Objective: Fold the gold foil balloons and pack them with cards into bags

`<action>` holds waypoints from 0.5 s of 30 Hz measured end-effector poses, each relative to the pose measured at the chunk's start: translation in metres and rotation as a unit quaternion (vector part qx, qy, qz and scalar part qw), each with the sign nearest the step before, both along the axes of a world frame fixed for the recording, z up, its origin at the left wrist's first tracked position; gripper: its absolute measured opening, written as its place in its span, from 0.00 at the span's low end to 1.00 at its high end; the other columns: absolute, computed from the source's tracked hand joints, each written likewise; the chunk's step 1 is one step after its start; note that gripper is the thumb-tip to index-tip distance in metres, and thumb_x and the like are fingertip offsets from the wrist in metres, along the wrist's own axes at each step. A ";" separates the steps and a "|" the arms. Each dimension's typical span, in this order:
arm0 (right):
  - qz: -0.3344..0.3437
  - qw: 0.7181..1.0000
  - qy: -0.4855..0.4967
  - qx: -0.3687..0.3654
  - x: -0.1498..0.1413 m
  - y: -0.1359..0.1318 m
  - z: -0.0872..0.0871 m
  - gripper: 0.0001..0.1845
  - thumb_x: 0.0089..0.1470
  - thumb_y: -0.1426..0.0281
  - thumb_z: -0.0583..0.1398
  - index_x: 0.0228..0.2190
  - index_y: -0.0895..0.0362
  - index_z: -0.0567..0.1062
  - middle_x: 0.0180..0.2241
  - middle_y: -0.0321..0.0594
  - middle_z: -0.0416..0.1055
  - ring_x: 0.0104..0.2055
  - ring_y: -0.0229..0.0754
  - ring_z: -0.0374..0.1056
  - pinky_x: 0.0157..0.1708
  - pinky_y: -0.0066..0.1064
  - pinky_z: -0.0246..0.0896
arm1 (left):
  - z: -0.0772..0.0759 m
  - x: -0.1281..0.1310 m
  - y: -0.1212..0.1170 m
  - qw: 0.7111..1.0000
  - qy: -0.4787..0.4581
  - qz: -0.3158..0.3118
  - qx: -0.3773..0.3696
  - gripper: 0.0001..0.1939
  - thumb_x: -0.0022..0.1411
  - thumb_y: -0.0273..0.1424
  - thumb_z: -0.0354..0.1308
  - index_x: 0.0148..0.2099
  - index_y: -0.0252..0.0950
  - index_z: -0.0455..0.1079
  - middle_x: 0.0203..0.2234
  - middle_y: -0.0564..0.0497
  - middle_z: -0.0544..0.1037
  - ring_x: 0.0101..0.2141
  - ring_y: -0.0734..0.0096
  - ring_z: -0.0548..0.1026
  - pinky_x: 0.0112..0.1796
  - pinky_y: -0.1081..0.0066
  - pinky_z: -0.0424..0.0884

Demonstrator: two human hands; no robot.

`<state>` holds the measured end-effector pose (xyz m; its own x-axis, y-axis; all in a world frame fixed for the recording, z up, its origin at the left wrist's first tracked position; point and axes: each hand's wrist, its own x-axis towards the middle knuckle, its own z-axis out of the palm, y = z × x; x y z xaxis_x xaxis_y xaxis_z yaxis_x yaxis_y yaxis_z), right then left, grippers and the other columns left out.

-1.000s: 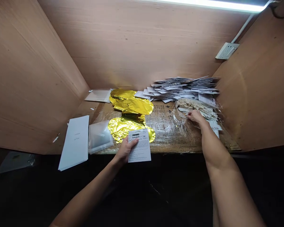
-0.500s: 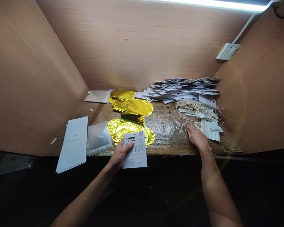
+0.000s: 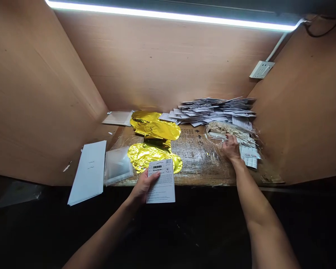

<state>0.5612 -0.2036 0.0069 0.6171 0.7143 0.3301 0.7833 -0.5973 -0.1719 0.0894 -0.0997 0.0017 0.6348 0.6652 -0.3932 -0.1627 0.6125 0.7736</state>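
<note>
On a wooden table boxed in by wooden panels, gold foil balloons lie at the centre, with a heap of printed paper slips behind them. The left hand clamps a printed card in its grip, thumb across the face, just in front of the balloons — the right hand is at a clear bag of paper sticks, though whether that grip is closed on the bag cannot be told.

A bright LED strip light glares white above, flaring on the gold foil balloons below it; beneath the surface lies deep shadow, and wide-angle distortion bends the frame's edges.
</note>
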 end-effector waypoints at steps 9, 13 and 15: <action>-0.024 0.987 0.008 -0.159 0.049 0.023 0.034 0.20 0.68 0.71 0.54 0.50 0.63 0.82 0.50 0.61 0.77 0.51 0.56 0.73 0.52 0.39 0.63 | -0.001 0.000 -0.001 1.000 0.001 -0.001 -0.006 0.28 0.53 0.38 0.78 0.51 0.33 0.76 0.44 0.39 0.86 0.39 0.53 0.86 0.43 0.59 0.83; -0.005 0.972 0.019 -0.234 0.053 0.038 0.024 0.17 0.62 0.77 0.59 0.49 0.65 0.83 0.49 0.66 0.78 0.47 0.54 0.76 0.47 0.38 0.63 | -0.003 0.002 -0.005 1.000 -0.005 -0.011 -0.004 0.28 0.54 0.40 0.77 0.53 0.33 0.75 0.45 0.38 0.85 0.39 0.53 0.86 0.40 0.60 0.82; 0.012 0.965 0.018 -0.261 0.053 0.042 0.021 0.18 0.62 0.78 0.58 0.50 0.64 0.82 0.48 0.65 0.79 0.47 0.53 0.76 0.46 0.38 0.63 | -0.005 0.001 -0.004 1.000 -0.008 -0.008 -0.001 0.28 0.54 0.39 0.77 0.53 0.33 0.75 0.45 0.38 0.85 0.39 0.53 0.85 0.40 0.61 0.82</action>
